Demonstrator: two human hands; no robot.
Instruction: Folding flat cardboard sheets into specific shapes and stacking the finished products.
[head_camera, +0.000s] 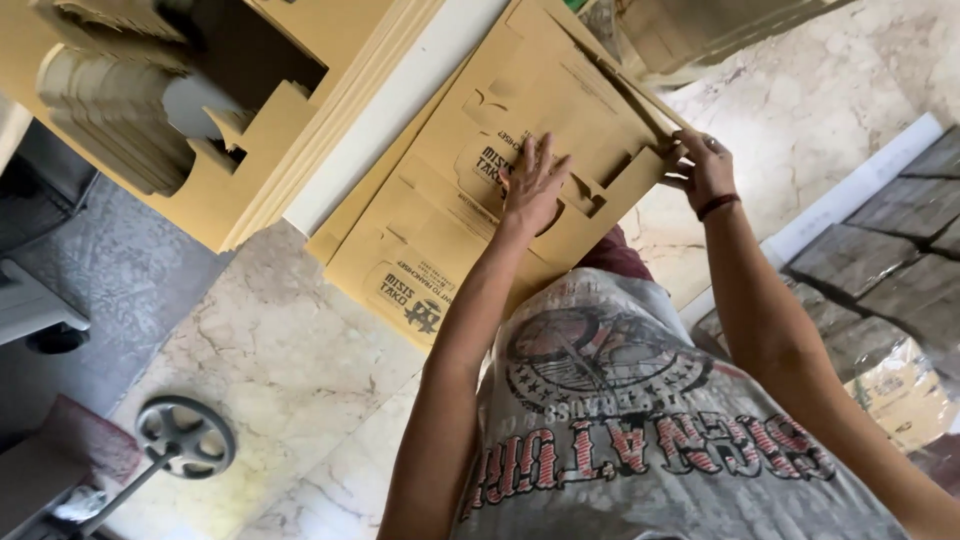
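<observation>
Cardboard blank (560, 110), die-cut and flat, lies on top of a stack of blanks (400, 260) on the marble floor (290, 350), so it can likely be peeled off singly. Left hand (533, 185) presses flat on it, fingers spread wide; right hand (703, 165) pinches its slotted edge, fingers curled round the card
</observation>
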